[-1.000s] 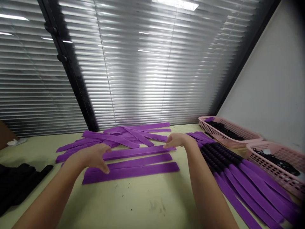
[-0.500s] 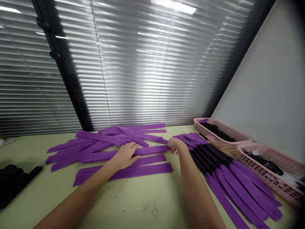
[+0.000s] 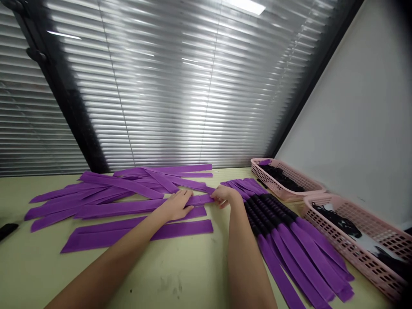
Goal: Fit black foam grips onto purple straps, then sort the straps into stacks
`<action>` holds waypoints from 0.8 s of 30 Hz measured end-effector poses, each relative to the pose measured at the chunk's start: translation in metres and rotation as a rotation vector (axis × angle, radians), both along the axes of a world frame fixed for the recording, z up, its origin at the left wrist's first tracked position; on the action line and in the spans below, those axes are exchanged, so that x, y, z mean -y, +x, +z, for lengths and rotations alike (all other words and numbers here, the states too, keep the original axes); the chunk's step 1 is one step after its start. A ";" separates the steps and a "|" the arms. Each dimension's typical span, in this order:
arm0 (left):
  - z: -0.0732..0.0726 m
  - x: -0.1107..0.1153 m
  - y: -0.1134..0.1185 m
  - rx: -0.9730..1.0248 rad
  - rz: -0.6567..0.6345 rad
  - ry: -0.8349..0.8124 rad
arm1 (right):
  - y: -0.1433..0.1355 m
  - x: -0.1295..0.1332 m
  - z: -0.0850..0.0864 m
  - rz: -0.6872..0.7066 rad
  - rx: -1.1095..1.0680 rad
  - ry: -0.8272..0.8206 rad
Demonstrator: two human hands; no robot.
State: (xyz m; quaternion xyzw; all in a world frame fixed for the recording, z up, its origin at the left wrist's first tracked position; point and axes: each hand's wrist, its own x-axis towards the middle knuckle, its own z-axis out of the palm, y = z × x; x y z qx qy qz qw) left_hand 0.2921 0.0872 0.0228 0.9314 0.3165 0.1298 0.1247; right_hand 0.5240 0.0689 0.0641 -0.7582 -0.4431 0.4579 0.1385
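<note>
My left hand (image 3: 176, 207) lies palm down on a flat purple fabric strip (image 3: 119, 209), its fingers stretched out. At the strip's right end, my right hand (image 3: 225, 196) pinches the fabric between thumb and fingers. Two more purple strips (image 3: 189, 229) lie just in front, partly hidden under my left forearm. Behind my hands, a loose pile of similar strips (image 3: 93, 191) spreads across the table. Right of my right hand lies a row of purple strips with black wrapped middles (image 3: 273, 212), set side by side.
Two pink plastic baskets (image 3: 309, 191) holding black items stand along the right wall. A dark object (image 3: 8, 230) is at the left edge. Window blinds (image 3: 167, 107) rise behind the pale yellow table (image 3: 174, 274).
The view has turned slightly right, so the table's things appear further left. My left hand has slid rightward along the strip, closer to my right hand, which keeps its pinch.
</note>
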 end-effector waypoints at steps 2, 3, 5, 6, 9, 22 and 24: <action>-0.002 -0.003 -0.002 0.010 -0.009 -0.020 | 0.001 0.000 -0.002 -0.003 -0.028 0.003; -0.002 -0.005 -0.003 0.016 -0.012 -0.034 | 0.001 -0.001 -0.003 -0.004 -0.037 0.006; -0.001 -0.007 -0.004 0.023 -0.010 -0.070 | 0.001 -0.003 -0.005 -0.005 -0.048 0.014; 0.000 -0.008 -0.005 0.025 -0.005 -0.089 | 0.001 -0.004 -0.006 -0.005 -0.052 0.019; 0.005 -0.008 -0.007 0.039 0.007 -0.147 | 0.001 -0.007 -0.009 -0.010 -0.071 0.036; 0.011 -0.005 -0.009 0.125 0.055 -0.260 | 0.003 -0.004 -0.014 -0.028 -0.160 0.048; 0.011 -0.004 -0.009 0.132 0.059 -0.248 | 0.003 -0.004 -0.015 -0.022 -0.159 0.047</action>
